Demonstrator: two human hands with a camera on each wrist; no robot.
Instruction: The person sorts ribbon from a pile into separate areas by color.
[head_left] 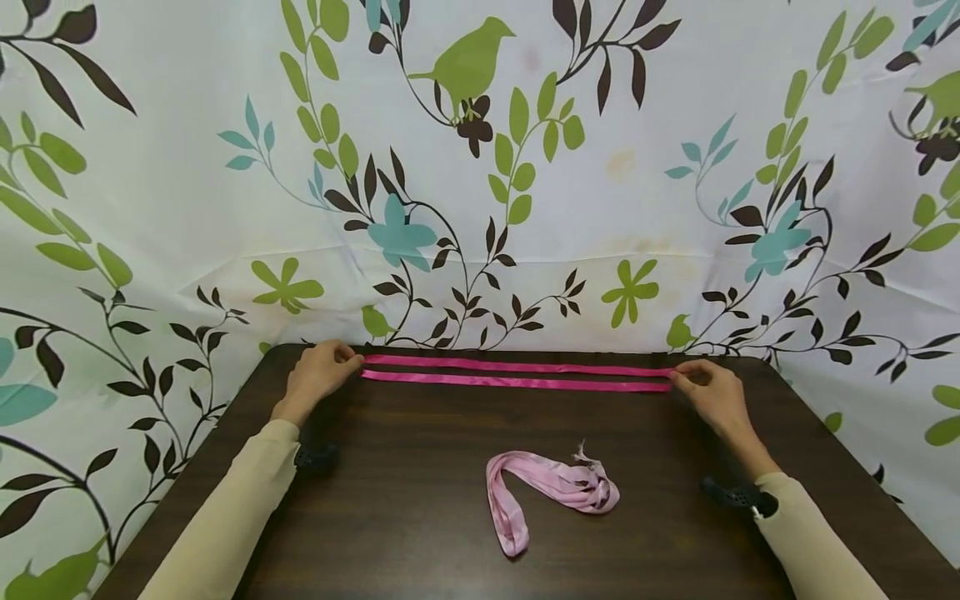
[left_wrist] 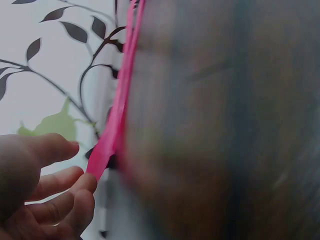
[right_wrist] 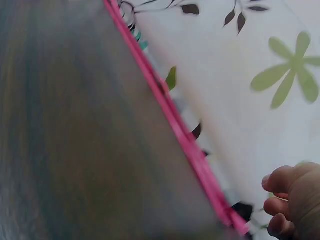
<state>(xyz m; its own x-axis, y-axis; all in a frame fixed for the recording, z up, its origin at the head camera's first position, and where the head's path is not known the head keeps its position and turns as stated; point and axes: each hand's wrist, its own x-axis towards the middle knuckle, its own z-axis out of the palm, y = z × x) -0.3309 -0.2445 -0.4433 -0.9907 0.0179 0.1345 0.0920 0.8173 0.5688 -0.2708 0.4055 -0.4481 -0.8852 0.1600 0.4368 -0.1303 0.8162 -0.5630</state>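
Observation:
Two strips of hot pink ribbon (head_left: 510, 380) lie side by side, stretched across the far part of the dark wooden table. My left hand (head_left: 322, 372) is at their left end. In the left wrist view, the left thumb stands apart from the fingers, and a ribbon end touches a fingertip. At the right end is my right hand (head_left: 712, 396), its fingertips against the upper strip in the head view. The right wrist view shows its loosely bent fingers (right_wrist: 280, 207) beside the ribbon end, not wrapped round it. Nearer me lies a loosely folded light pink ribbon (head_left: 555, 483) with a frayed end.
The brown table (head_left: 405, 517) ends at the back against a white curtain (head_left: 480, 308) printed with leaves, birds and flowers. Dark bands circle both wrists. The light pink ribbon sits between the forearms.

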